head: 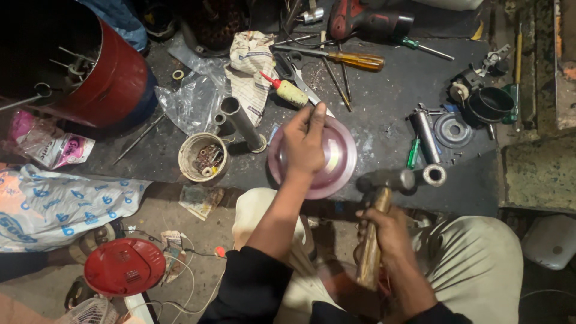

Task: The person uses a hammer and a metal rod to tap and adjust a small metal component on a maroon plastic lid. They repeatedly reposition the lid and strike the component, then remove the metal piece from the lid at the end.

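My left hand (304, 143) lies flat on a round pinkish metal disc (339, 161) that rests at the front edge of the dark workbench (390, 90), fingers pointing away from me. My right hand (384, 231) is closed around the wooden handle of a hammer (384, 183). The hammer's steel head hovers just right of the disc, near a short metal tube (434, 174). My knees in light trousers show below the bench.
Behind the disc lie a steel pipe (241, 122), a small tub of parts (204, 157), screwdrivers (354, 60), a drill (366, 19), a small oil bottle (288, 90) and a black ring part (491, 104). A red cylinder (114, 72) stands at left; a red round casing (124, 266) lies on the floor.
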`<state>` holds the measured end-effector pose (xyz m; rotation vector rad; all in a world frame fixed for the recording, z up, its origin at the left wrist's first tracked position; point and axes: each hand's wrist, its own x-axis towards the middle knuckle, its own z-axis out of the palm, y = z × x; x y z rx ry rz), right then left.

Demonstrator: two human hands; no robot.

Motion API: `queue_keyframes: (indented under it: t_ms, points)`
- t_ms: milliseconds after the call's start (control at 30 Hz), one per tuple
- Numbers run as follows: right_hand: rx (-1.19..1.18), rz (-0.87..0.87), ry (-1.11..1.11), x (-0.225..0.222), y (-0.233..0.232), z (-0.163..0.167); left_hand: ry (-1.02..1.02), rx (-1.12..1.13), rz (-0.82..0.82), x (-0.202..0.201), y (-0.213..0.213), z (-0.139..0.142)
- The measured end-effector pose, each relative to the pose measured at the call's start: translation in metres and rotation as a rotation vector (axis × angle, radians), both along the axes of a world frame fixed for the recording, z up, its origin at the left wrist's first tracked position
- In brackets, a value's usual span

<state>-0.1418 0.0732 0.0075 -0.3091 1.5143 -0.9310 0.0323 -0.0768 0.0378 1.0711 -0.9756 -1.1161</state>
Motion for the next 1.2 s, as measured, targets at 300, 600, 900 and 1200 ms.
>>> queue_keyframes:
  t_ms: [300,600,900,1200]
  points:
    - [-0.363,0.469,0.956,-0.027,-0.092,-0.028,0.038,0.015,-0.042,0.019,0.01,0.001]
    - [-0.793,0.521,1.519,-0.02,-0.196,-0.031,0.155,0.063,-0.13,0.014,0.031,-0.002]
    - [-0.467,0.36,-0.115,0.035,-0.045,-0.023,0.556,0.182,-0.194,0.009,0.068,0.07]
    - [-0.749,-0.071,-0.195,-0.011,0.004,0.036,0.47,0.163,-0.348,0.007,0.11,0.156]
